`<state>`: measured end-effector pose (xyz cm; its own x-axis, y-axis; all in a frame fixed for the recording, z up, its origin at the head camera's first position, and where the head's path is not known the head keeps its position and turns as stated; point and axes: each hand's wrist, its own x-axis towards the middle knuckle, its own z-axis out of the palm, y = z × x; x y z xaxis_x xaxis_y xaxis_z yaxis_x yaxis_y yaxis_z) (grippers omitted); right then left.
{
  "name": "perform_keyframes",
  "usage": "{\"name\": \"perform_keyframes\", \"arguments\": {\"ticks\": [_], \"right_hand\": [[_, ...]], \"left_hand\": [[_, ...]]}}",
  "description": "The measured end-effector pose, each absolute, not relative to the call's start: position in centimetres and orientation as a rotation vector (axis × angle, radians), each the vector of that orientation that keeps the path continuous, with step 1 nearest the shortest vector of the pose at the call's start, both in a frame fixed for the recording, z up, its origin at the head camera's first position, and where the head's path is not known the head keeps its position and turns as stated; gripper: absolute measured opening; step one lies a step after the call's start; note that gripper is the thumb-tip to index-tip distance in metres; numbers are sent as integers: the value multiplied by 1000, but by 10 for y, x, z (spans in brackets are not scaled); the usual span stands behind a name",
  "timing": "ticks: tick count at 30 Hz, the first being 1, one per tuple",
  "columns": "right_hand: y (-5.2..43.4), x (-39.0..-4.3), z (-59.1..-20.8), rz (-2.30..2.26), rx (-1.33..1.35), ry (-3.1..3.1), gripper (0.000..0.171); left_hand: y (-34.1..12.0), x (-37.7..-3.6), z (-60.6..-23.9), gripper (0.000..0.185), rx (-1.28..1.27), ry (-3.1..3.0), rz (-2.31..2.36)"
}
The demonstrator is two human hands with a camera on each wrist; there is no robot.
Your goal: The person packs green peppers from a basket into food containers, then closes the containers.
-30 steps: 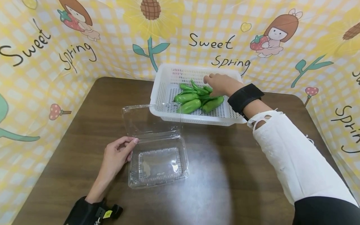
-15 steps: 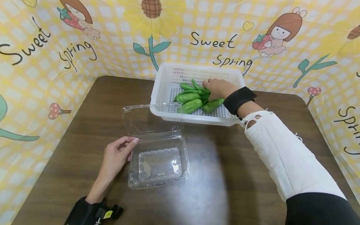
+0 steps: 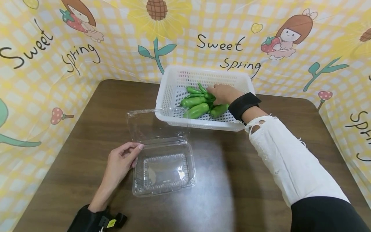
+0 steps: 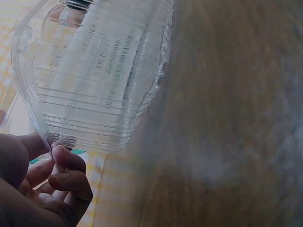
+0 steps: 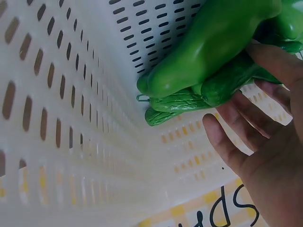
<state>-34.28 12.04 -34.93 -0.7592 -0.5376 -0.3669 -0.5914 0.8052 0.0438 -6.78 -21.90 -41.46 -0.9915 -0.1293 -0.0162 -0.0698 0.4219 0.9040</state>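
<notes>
A clear plastic clamshell box [image 3: 165,167] lies on the table with its lid [image 3: 158,127] raised. My left hand [image 3: 120,162] pinches its left side near the hinge between thumb and fingers; the left wrist view shows this pinch on the box's edge [image 4: 49,137]. Beyond it stands a white slotted basket [image 3: 163,96] holding several green peppers [image 3: 195,101]. My right hand [image 3: 224,93] is down inside the basket. In the right wrist view its thumb and fingertips lie on either side of a dark green pepper [image 5: 227,85], beside a larger, smooth pepper [image 5: 189,56].
A brown wooden table [image 3: 95,129] bears everything. Yellow checked cloth [image 3: 116,48] with printed flowers and lettering hangs behind the table and along its sides. The basket's back wall stands close to the cloth.
My right hand has moved slightly left and lower among the peppers, its fingers closing in on one. The left hand and the clamshell box stay in place.
</notes>
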Motion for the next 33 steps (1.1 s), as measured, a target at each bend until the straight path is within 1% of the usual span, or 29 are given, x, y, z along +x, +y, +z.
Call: {"name": "perform_keyframes", "arguments": {"ticks": [3,7,12,20,26,33], "right_hand": [[119,-344,-351,208,-850,2658,52],[117,-345,-352,169,-862,2665,46],[116,-345,-352,118,-862,2660,48],[117,-346,-356,107,-844,2676,45],[116,-346,-357,111,-842,2670,50],[115,-346,-354,149,-821,2637,59]], "left_hand": [[-219,-68,-414,26,186,-2595,-1659],[-219,-67,-414,25,196,-2592,-1658],[-219,-67,-414,25,200,-2600,-1638],[-217,-68,-415,25,198,-2594,-1650],[-216,-69,-415,26,191,-2594,-1646],[-217,-68,-415,26,206,-2596,-1634]]}}
